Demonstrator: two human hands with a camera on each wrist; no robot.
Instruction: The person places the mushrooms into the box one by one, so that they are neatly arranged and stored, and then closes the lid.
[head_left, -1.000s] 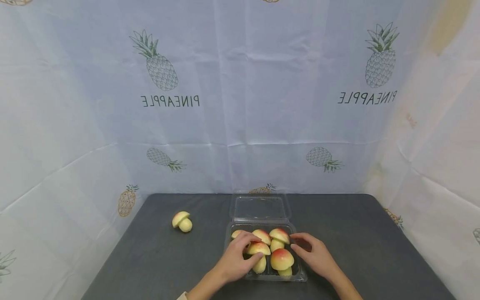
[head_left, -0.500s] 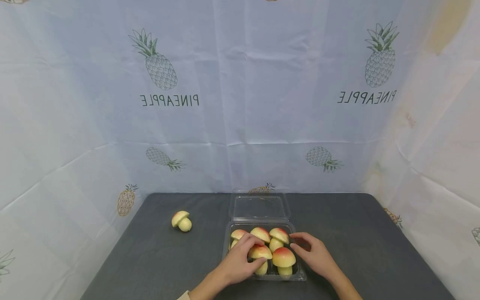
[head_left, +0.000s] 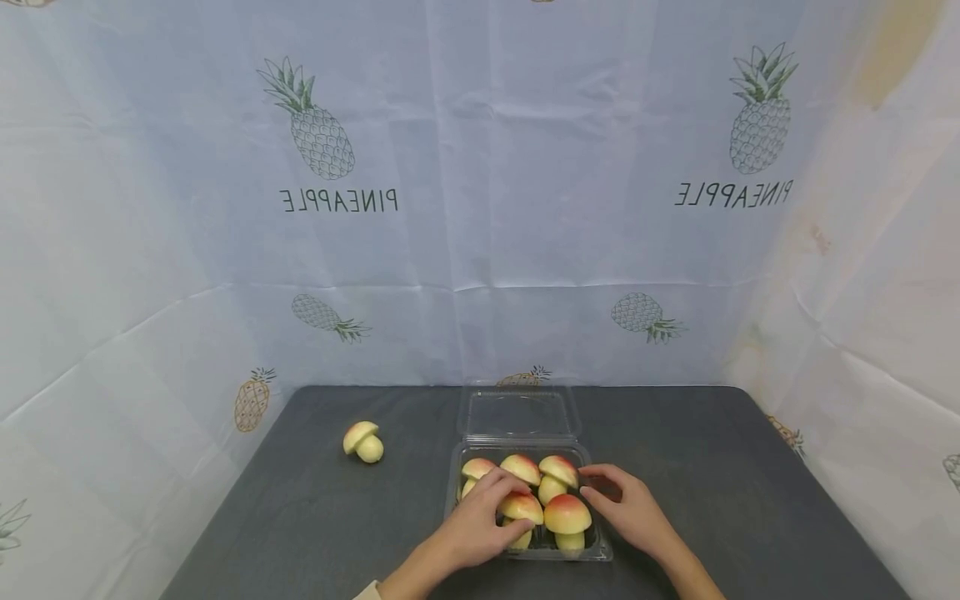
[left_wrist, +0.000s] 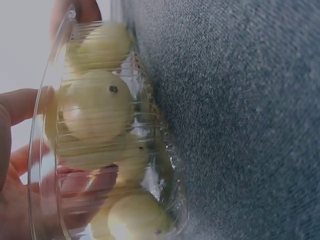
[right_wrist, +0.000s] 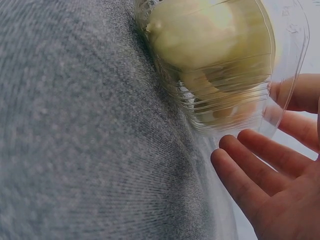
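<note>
A clear plastic clamshell box [head_left: 536, 555] holds several mushrooms with pale yellow stems and red-tinged caps. At its front left, my left hand [head_left: 474, 521] has its thumb and fingers around one mushroom [head_left: 523, 507]. Right of that one stands another mushroom [head_left: 567, 514] in the front row. Three more make up the back row, the left one [head_left: 477, 468] partly behind my left hand. My right hand [head_left: 630, 508] is at the box's right rim, thumb and forefinger apart. Its other fingers [right_wrist: 240, 182] extend fairly straight beside the ribbed wall in the right wrist view.
The box's lid [head_left: 519, 414] lies folded back behind it. One more mushroom [head_left: 363, 442] lies on its side at the left of the dark table [head_left: 300, 533]. A pineapple-print cloth [head_left: 480, 208] closes off the back and both sides.
My left hand and its mushroom have shifted slightly to the right, and the front right mushroom has moved a little rightward too. My right hand stays at the rim.
</note>
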